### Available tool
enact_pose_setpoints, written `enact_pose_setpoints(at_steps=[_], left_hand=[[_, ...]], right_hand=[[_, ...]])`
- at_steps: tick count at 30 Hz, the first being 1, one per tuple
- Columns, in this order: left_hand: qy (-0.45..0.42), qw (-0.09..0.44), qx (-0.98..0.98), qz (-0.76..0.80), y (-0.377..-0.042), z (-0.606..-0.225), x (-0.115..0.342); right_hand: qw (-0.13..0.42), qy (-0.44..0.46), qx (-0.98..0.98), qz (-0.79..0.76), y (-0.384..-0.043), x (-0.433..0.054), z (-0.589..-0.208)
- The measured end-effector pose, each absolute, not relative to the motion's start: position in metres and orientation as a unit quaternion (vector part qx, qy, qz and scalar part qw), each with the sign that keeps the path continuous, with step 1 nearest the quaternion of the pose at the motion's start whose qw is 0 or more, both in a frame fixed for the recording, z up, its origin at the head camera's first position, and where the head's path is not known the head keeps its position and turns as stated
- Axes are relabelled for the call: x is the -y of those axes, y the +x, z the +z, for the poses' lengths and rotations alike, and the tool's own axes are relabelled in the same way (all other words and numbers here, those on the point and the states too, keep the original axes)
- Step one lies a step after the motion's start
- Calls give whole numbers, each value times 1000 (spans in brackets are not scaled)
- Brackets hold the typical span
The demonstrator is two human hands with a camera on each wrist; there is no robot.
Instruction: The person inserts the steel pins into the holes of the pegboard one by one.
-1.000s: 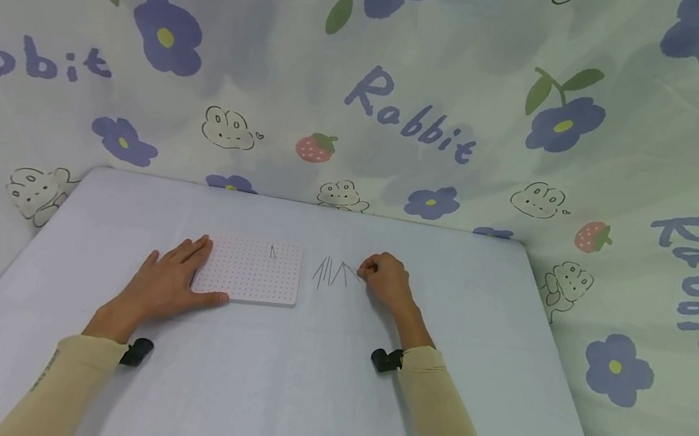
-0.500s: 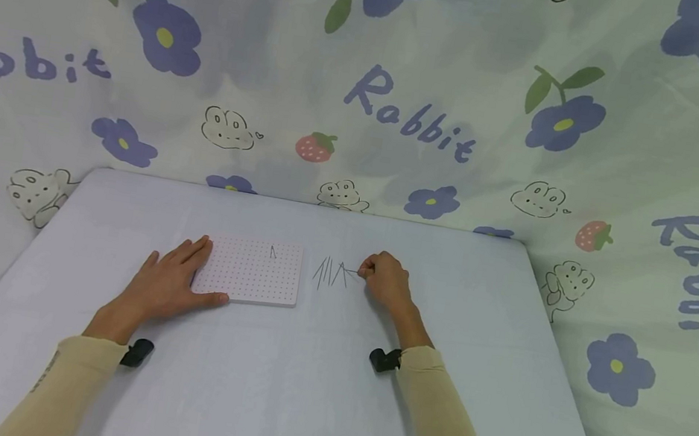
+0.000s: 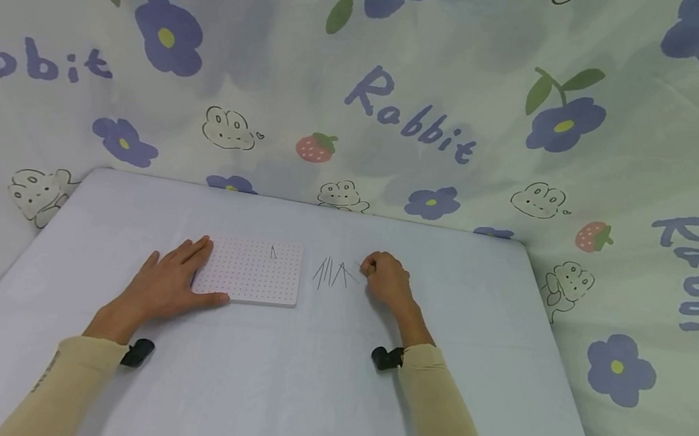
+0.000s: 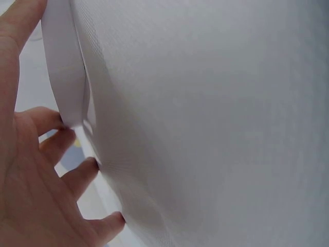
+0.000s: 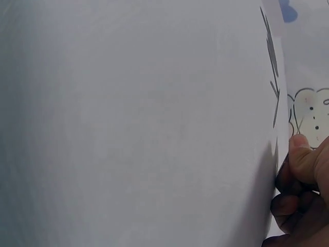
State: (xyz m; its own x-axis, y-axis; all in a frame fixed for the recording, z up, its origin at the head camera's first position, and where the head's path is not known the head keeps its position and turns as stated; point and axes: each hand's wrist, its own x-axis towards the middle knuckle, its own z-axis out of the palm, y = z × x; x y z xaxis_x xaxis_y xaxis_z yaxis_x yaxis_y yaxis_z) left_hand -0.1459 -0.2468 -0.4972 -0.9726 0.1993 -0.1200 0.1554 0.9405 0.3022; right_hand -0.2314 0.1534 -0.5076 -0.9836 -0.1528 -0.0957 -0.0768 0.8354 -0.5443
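A white board [image 3: 249,271] with a grid of small holes lies flat on the table. My left hand [image 3: 167,281] rests spread at its left side, the thumb along the near edge. In the left wrist view, the fingertips touch down by the board's pale side wall [image 4: 64,62]. Near the board's far right corner, a pair of thin dark lines [image 3: 273,252] meets at a point. To the right of the board lie several thin dark needle-like sticks [image 3: 326,271]. Just beyond them my right hand [image 3: 386,280] pinches a thin stick [image 5: 300,123], which shows faintly above the thumb tip.
A white cloth covers the table [image 3: 268,402]. Behind and beside it hangs a curtain [image 3: 473,116] printed with flowers and rabbits. Small black wrist cameras sit on the left wrist [image 3: 138,352] and the right wrist [image 3: 386,359].
The stick at my right fingertips lay level toward the others half a second ago; now it slants up to the left. My left hand and the board have kept their places.
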Motion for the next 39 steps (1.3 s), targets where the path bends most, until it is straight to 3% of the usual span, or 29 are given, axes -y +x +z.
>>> enact_pose_setpoints(at_steps=[16, 29, 39], left_hand=[[94, 65, -983, 142, -146, -497, 248], [94, 72, -982, 147, -145, -496, 248], [91, 73, -981, 152, -144, -497, 248]], right_hand=[[82, -96, -942, -310, -232, -141, -500], [60, -209, -882, -418, -218, -103, -471], [28, -229, -883, -408, -218, -76, -462]])
